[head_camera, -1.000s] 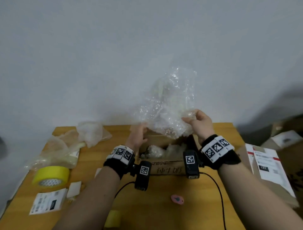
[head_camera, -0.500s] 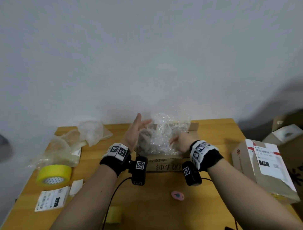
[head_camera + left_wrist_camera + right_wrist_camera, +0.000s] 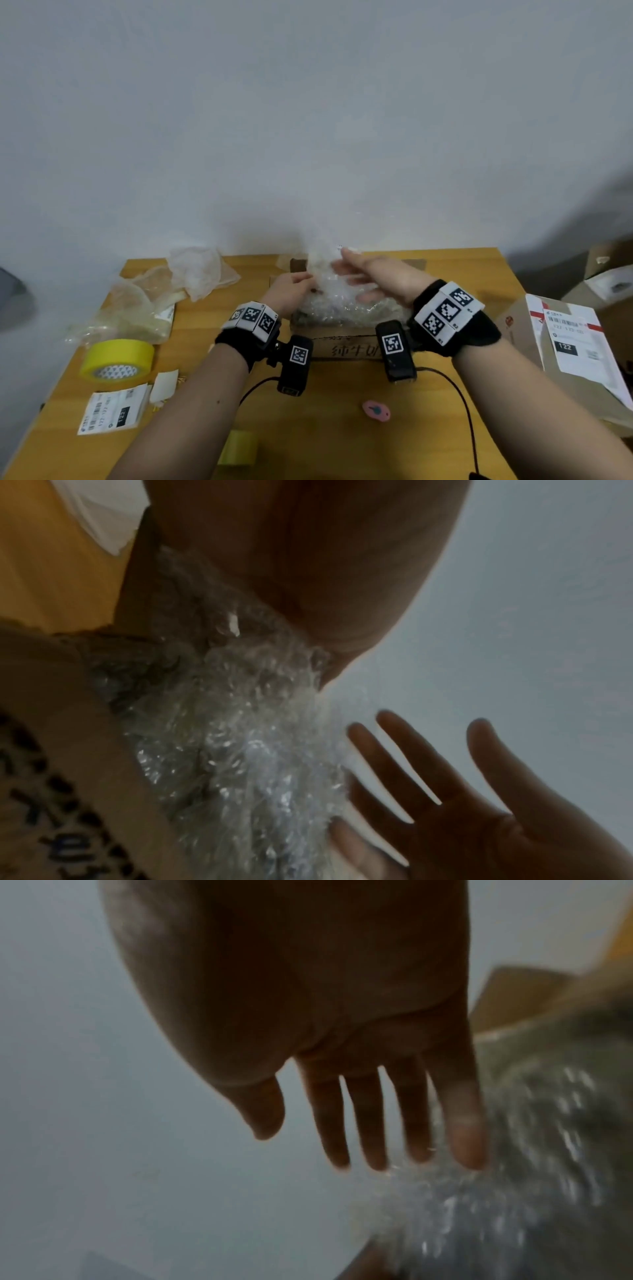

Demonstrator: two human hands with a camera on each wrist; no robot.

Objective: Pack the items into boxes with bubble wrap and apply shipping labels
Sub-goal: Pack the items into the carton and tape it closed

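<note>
An open cardboard box (image 3: 346, 347) sits mid-table with a wad of clear bubble wrap (image 3: 325, 301) stuffed into its top. My left hand (image 3: 291, 291) lies against the wrap's left side, fingertips sunk into it; the left wrist view shows only my palm (image 3: 308, 561) over the wrap (image 3: 232, 750). My right hand (image 3: 366, 274) hovers over the wrap with straight, slightly spread fingers. In the right wrist view its little finger (image 3: 466, 1123) touches the wrap (image 3: 496, 1204). Whatever lies under the wrap is hidden.
On the wooden table (image 3: 342, 445), a yellow tape roll (image 3: 116, 359), shipping labels (image 3: 113, 413) and crumpled plastic bags (image 3: 154, 301) lie at the left. A sealed, labelled box (image 3: 565, 353) stands at the right. A small pink object (image 3: 376, 411) lies near the front.
The bubble wrap, held high above the box a second ago, has been pushed down into it. My right hand has let go and risen, fingers spread.
</note>
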